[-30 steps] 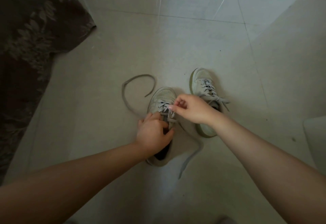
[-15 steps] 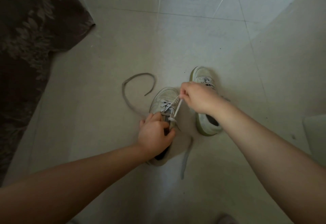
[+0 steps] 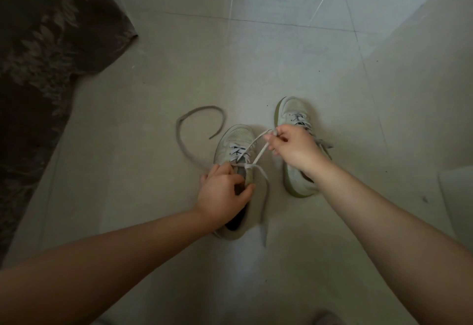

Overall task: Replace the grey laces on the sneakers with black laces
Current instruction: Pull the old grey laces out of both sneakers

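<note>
On the tiled floor (image 3: 281, 55), near its middle, we see two pale sneakers standing side by side with their toes pointing away from us. The left sneaker (image 3: 236, 136) is the nearer one, and the right sneaker (image 3: 294, 178) stands just beside it, a little farther toward the far edge of the floor.

Our left hand (image 3: 224, 194) rests on the opening of the left sneaker. Its fingers are curled and grip the tongue and the collar of the shoe, with the thumb on the right side of the tongue.

Our right hand (image 3: 294, 148) is raised above the gap between the two shoes and partly covers the right sneaker. Its fingers are closed and they pinch a loop of the grey lace (image 3: 258, 157), which runs tight from the eyelets of the left sneaker up to the fingertips. One free end of this lace hangs down along the right side of the left sneaker and lies on the floor toward us. The lower eyelets of this shoe are still crossed by the lace.

The right sneaker still has its lace tied, and the ends spread out to the right of our wrist.

A loose lace (image 3: 184, 142) lies in a curve on the floor, just left of the left sneaker. A dark patterned cloth (image 3: 51, 55) covers the far left corner of the floor.
</note>
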{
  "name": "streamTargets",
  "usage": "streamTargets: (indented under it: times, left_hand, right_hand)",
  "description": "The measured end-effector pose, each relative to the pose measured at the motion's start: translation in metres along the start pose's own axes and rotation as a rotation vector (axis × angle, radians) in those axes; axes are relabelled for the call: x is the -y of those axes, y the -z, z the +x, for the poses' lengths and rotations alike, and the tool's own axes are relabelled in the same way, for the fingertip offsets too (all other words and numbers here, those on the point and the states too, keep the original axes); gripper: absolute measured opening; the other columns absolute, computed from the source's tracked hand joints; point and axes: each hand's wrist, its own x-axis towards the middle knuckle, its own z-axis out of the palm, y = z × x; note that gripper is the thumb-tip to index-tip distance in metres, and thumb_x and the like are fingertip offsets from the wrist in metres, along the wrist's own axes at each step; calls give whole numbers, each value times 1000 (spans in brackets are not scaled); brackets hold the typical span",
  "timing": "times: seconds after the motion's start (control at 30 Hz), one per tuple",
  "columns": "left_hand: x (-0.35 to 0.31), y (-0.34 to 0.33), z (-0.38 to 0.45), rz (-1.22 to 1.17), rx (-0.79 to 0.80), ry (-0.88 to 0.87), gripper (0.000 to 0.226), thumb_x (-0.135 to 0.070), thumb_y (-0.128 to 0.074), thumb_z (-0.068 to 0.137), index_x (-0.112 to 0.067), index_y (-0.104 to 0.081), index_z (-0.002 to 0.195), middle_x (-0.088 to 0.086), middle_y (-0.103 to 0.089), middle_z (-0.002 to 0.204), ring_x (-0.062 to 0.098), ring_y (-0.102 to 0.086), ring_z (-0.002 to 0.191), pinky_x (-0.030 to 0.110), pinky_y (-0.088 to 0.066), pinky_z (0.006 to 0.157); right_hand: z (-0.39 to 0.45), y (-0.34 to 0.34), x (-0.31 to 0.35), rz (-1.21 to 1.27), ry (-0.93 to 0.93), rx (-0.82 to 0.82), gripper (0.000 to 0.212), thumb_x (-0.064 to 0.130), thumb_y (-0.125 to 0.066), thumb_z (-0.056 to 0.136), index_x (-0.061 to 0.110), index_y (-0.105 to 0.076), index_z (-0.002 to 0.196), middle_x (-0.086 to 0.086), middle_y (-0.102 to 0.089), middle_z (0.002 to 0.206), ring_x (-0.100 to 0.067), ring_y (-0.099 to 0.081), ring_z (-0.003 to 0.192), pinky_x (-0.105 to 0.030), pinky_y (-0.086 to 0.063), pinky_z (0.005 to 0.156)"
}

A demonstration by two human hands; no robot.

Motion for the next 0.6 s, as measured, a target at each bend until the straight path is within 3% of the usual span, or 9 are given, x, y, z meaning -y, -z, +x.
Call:
streamTargets:
  times: [0.1,0.17,0.23,0.33,0.4,0.47,0.5,0.6]
  left_hand:
    - [2,-2,1,-5,-18,1,30,-52,-59,83,-26,-58,68,-7,-38,81,18,-44,95,31,-30,79]
    - [3,-3,1,-23,-37,-2,33,-55,-62,80,-23,-64,70,-7,-38,80,18,-45,94,31,-30,77]
    - [4,-2,1,-31,-43,-8,34,-56,-63,78,-22,-65,71,-7,-38,78,18,-45,91,30,-27,73]
    - [6,-2,1,-16,-53,-34,33,-54,-63,79,-21,-65,72,-7,-37,78,18,-44,89,29,-22,72]
    - [6,-2,0,-12,-64,-40,32,-51,-64,80,-20,-67,73,-7,-37,78,18,-43,90,28,-21,73]
    - [6,-2,0,-12,-67,-46,31,-50,-64,81,-20,-68,74,-7,-36,78,18,-44,89,29,-23,75]
    - [7,-2,0,-12,-71,-51,31,-50,-65,81,-20,-68,73,-7,-36,78,18,-45,89,29,-24,76]
    - [10,-3,2,-23,-72,-65,31,-49,-67,80,-20,-68,71,-6,-37,77,20,-47,87,31,-28,76]
  right_hand:
    - [-9,-7,-3,-131,-101,255,33,45,-61,87,13,-64,80,0,-70,75,-11,-63,66,-26,-47,63]
    - [-16,-17,-5,-145,-104,317,29,40,-63,87,12,-65,82,2,-69,74,-9,-63,64,-19,-44,59]
    - [-20,-25,-6,-72,-58,258,19,30,-65,89,16,-62,77,1,-66,72,-11,-61,64,-21,-44,61]
    - [-19,-30,-5,-165,12,220,20,29,-62,90,16,-59,75,1,-62,71,-13,-56,66,-26,-42,64]
    - [-11,-25,-6,-145,12,52,21,28,-57,93,11,-61,82,-2,-61,74,-17,-56,69,-30,-41,65]
    - [-3,-10,-4,66,-46,-177,20,25,-53,96,12,-59,81,-4,-60,75,-20,-58,73,-32,-45,71]
    - [-1,-3,-4,168,-79,-206,20,23,-52,96,14,-57,79,-2,-59,74,-19,-57,71,-33,-47,71]
    - [-7,-3,-2,103,-175,133,21,32,-54,95,13,-62,91,-4,-66,84,-17,-63,76,-31,-54,73]
